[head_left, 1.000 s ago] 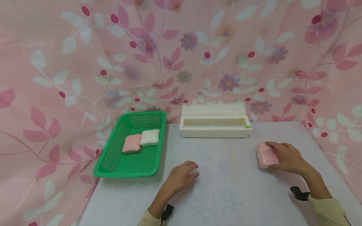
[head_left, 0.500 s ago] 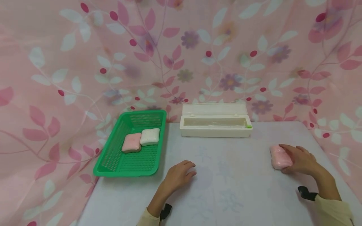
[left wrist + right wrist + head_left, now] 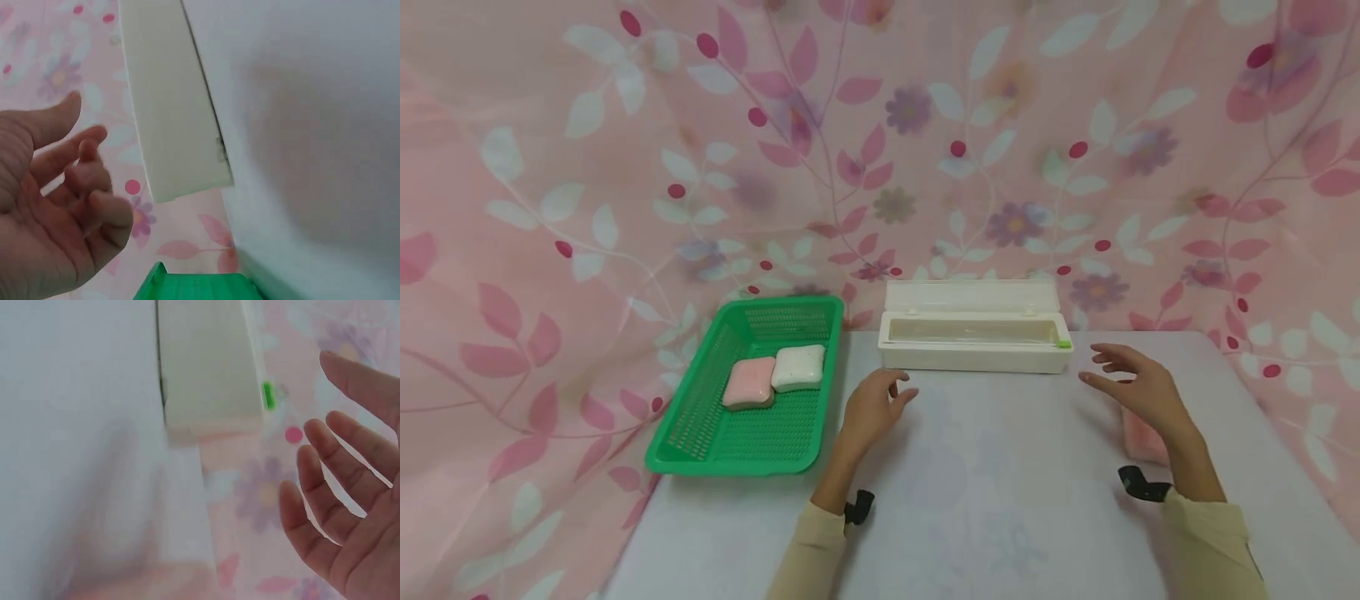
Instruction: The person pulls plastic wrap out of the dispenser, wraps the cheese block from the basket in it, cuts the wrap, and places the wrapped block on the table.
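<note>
Box (image 3: 977, 360), white, one: between and ahead of both hands, apart from them. Left hand (image 3: 872, 408): loosely bent, holding nothing. Right hand (image 3: 1138, 392): spread, relaxed, holding nothing; pink soap (image 3: 1138, 437) below it, partly hidden. Handling, as judged: meet both ends together, keep level, avoid the lid (image 3: 972, 296). Head view only: lid raised. Left wrist view: dark marks (image 3: 222, 150), box's lower edge, clearest here.
</note>
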A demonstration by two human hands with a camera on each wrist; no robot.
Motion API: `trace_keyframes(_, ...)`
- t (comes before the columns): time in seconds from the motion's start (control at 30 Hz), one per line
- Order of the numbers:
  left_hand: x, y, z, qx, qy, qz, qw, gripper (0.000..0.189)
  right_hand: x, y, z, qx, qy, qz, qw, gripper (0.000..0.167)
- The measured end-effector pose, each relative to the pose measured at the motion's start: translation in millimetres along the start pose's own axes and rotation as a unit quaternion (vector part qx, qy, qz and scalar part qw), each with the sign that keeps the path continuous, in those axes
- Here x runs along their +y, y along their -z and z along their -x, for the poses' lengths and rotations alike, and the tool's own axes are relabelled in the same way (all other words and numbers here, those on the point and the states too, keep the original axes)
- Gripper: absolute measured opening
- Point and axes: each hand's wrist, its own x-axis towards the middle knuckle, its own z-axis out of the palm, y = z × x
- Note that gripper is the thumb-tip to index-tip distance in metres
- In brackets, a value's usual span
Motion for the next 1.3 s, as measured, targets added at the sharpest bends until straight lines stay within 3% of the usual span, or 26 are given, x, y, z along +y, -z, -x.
trace_keyframes(0.17, 0.8, 8.2, -51.2, 0.07, 0.065, 0.028, 0.995, 0.033, -15.8, -21.0, -29.2, 0.056, 0.01, -0.04, 0.9976, 0.056)
trace_keyframes(0.27, 0.0, 5.4, -77.6, 0.08, 0.096, 0.023, 0.9919, 0.034, -22.2, -29.8, -44.6, 0.07, 0.023, -0.059, 0.9955, 0.053)
trace_keyframes(0.43, -3.1, -10.2, -110.8, 0.076, 0.122, -0.032, 0.9891, 0.027, -32.2, -43.4, -67.1, 0.073, 0.037, -0.063, 0.9947, 0.048)
trace_keyframes(0.53, -2.2, -22.0, -124.6, 0.06, 0.133, -0.104, 0.9838, 0.033, -36.0, -50.3, -74.9, 0.079, 0.034, -0.058, 0.9946, 0.045)
trace_keyframes(0.67, 3.1, -32.8, -138.9, 0.02, 0.154, -0.196, 0.9682, 0.034, -39.1, -55.8, -79.7, 0.098, 0.026, -0.048, 0.9936, 0.04)
trace_keyframes(0.83, 9.1, -39.0, -150.4, -0.016, 0.179, -0.232, 0.9559, 0.028, -41.2, -58.4, -82.6, 0.114, 0.023, -0.028, 0.9928, 0.033)
trace_keyframes(0.93, 9.1, -42.4, -152.3, -0.011, 0.173, -0.244, 0.954, 0.018, -39.3, -58.9, -82.1, 0.112, 0.026, -0.021, 0.9931, 0.031)
trace_keyframes(1.0, 8.7, -43.2, -151.5, -0.002, 0.159, -0.239, 0.958, 0.017, -36.9, -58.7, -81.3, 0.11, 0.025, -0.016, 0.9935, 0.03)
trace_keyframes(1.1, 6.7, -38.0, -147.0, 0.021, 0.128, -0.189, 0.9733, 0.019, -35.0, -57.6, -81.1, 0.103, 0.024, -0.004, 0.9943, 0.031)
trace_keyframes(1.2, 3.7, -28.2, -142.1, 0.051, 0.099, -0.082, 0.9904, 0.016, -32.3, -56.1, -81.2, 0.086, 0.023, 0.008, 0.996, 0.034)
trace_keyframes(1.3, -0.4, -17.7, -140.2, 0.081, 0.06, 0.04, 0.9941, 0.01, -29.7, -56.9, -82.5, 0.072, 0.031, 0.017, 0.9968, 0.037)
